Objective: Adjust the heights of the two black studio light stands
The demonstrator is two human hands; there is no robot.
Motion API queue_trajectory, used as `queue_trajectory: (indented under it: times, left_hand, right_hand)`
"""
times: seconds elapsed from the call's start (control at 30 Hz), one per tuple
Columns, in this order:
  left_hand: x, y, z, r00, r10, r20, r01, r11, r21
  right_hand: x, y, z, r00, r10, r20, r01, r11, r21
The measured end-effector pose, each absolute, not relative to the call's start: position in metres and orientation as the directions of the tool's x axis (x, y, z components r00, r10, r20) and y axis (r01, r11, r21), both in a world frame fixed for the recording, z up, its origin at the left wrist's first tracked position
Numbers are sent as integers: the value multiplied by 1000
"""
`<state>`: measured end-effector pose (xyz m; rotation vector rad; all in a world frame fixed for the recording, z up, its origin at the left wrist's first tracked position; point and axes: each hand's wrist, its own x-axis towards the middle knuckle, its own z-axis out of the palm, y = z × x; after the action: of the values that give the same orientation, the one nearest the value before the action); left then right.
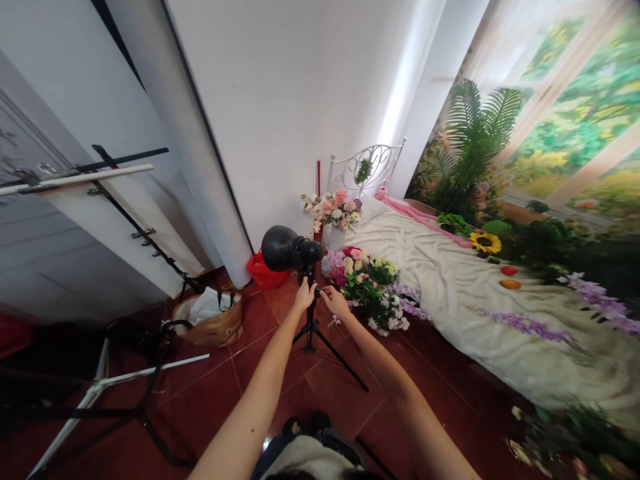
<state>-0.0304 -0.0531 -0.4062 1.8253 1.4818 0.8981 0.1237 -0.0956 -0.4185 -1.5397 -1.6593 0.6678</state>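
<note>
In the middle of the head view a black studio light [287, 248] with a wide round reflector sits on top of a black light stand [311, 323]. The reflector points to the left. My left hand [304, 295] is wrapped round the upper pole, just under the light. On the pole's right side my right hand [334, 301] pinches a small dark knob [319, 291]; the fingertips partly hide it. Below, the stand's legs are spread on the red tiled floor [287, 373].
Artificial flowers [363, 280] crowd the stand's right side, beside a bed with a cream blanket [450, 293]. Left of it are a woven basket [215, 327], a red plastic bag [267, 272] and a white stand leg [165, 365] across the floor. A white wall [270, 100] rises behind.
</note>
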Motion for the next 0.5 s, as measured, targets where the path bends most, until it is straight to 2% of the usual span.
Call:
queue_trajectory:
  times: [0.1, 0.17, 0.33, 0.43, 0.5]
  left_hand:
    - [-27, -55, -410, 86, 986, 143, 525, -167, 835]
    - [-27, -56, -410, 82, 986, 147, 513, -168, 842]
    - [-29, -58, -406, 94, 987, 128, 508, -158, 847]
    - [-30, -59, -403, 93, 988, 126, 501, -155, 851]
    - [-30, -59, -403, 96, 987, 128, 498, -159, 852]
  right_hand:
    - [120, -90, -419, 54, 984, 167, 636, 95, -766]
    - [117, -86, -420, 70, 991, 117, 610, 50, -790]
    - [106, -76, -418, 67, 987, -145, 355, -159, -921]
    - [99, -70, -415, 47, 942, -333, 184, -336, -924]
    - [97, -68, -411, -4, 927, -376, 137, -372, -918]
